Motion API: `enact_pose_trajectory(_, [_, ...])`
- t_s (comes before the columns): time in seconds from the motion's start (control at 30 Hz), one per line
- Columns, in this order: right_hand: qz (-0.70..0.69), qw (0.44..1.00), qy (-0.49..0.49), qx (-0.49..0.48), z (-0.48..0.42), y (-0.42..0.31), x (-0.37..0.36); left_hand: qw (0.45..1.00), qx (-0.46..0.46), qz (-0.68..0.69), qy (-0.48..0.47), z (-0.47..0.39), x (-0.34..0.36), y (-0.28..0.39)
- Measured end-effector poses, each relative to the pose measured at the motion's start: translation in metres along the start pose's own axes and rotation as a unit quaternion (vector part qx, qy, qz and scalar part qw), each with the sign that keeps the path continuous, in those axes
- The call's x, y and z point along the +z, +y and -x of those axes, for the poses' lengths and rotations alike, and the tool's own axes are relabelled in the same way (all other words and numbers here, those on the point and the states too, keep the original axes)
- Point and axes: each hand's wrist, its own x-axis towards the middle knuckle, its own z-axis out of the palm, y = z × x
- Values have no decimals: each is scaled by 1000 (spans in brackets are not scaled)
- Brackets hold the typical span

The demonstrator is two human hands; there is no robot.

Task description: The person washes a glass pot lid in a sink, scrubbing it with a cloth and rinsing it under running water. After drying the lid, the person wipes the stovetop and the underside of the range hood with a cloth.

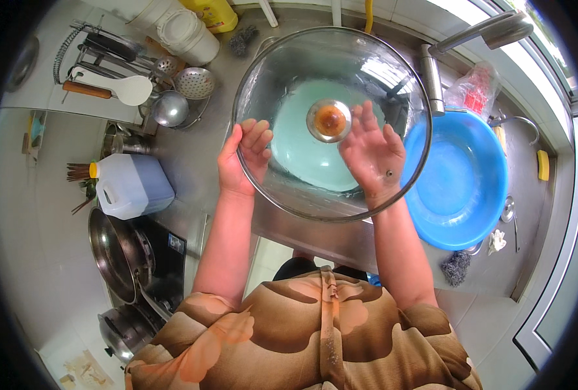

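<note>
A round glass pot lid (298, 180) with a metal rim and a brown knob (330, 121) is held up over the sink. My left hand (251, 153) grips the rim at its left side, thumb outside and fingers curled over the edge. My right hand (373, 151) shows through the glass, palm up beneath the lid's right part, fingers spread; whether it bears the lid's weight I cannot tell. Under the lid, greenish water (303, 165) lies in the steel sink. To the right stands a blue plastic basin (450, 170), partly behind the lid.
A faucet (433, 80) rises behind the basin. Left are a plastic jug (135, 185), steel ladles (170, 108), white buckets (189, 36) and a wok (115, 253). Scouring pads (456, 268) and a yellow sponge (542, 165) lie on the right counter.
</note>
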Motion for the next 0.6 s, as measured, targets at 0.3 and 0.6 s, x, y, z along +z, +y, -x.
enact_pose_trajectory(0.3, [53,998,28,-16,-4,6,19,1000,-7,-10,-20,3,-6,2])
enact_pose_trajectory(0.6, [58,997,36,34,-3,14,20,1000,-10,-7,-25,5,-5,0])
